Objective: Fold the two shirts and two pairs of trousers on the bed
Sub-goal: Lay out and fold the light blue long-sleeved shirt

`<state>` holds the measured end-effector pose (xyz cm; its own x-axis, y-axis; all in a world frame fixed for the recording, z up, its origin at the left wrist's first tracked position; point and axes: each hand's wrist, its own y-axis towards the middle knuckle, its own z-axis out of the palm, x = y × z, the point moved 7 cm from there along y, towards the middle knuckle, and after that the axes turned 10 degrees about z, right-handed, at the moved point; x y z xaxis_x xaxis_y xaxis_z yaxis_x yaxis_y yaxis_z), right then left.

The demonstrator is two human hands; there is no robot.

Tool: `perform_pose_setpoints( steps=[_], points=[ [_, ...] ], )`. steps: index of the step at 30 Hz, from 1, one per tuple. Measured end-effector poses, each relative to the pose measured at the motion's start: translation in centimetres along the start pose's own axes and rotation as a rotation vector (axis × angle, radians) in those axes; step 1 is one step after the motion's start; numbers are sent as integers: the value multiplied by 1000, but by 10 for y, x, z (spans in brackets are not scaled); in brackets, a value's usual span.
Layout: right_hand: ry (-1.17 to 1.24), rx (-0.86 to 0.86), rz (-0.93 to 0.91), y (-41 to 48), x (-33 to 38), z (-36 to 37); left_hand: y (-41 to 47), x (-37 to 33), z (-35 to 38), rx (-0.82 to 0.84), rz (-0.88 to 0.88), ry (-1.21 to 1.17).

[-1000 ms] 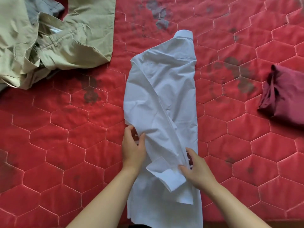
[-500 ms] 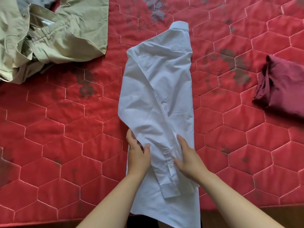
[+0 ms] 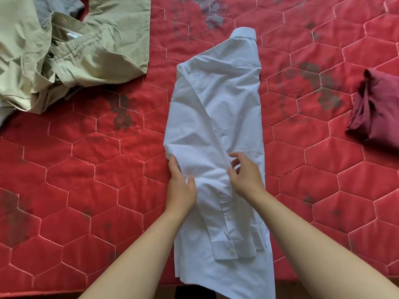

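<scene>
The white shirt [image 3: 218, 108] lay lengthwise in the middle of the bed [image 3: 86, 169], collar away from me. Both sides were turned in and a sleeve [image 3: 224, 212] ran down its length, cuff near the hem. My left hand [image 3: 181, 186] lay along the shirt's left fold, fingers straight, thumb on the cloth, pressing. My right hand [image 3: 245, 175] sat over the sleeve with its fingers loosely curled; I could not tell whether that grip had any cloth pinched.

The hem hung past the bed's near edge, and I judged its weight could drag the narrow fold askew. The loose sleeve could slide off when the hem was folded up, and the puffy left fold might spring open.

The folded maroon shirt [image 3: 380, 108] lay well apart on the right. The khaki trousers [image 3: 75, 50] were heaped far left over a grey garment [image 3: 58, 7]. Neither stood in the way.
</scene>
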<state>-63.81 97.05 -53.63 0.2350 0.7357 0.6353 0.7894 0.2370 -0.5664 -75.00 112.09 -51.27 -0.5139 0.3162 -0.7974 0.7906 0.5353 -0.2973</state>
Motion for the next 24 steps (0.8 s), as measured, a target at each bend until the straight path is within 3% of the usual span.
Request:
perform_pose_setpoints(
  steps=[3, 7, 12, 16, 21, 24],
  points=[
    [43, -64, 21, -42, -29, -20, -2, -5, 1, 103, 3, -22],
    [-26, -43, 72, -69, -60, -26, -16, 5, 14, 262, -33, 174],
    [47, -21, 157, -41, -46, -13, -10, 16, 11, 234, -107, 141],
    [-54, 18, 213, -49, -51, 3, -10, 19, 11, 273, -131, 143],
    [-162, 10, 291, -82, -72, 5, -31, 14, 15, 363, -107, 125],
    [-89, -91, 227, -92, -72, 0, -36, 8, 14, 359, -33, 105]
  ],
)
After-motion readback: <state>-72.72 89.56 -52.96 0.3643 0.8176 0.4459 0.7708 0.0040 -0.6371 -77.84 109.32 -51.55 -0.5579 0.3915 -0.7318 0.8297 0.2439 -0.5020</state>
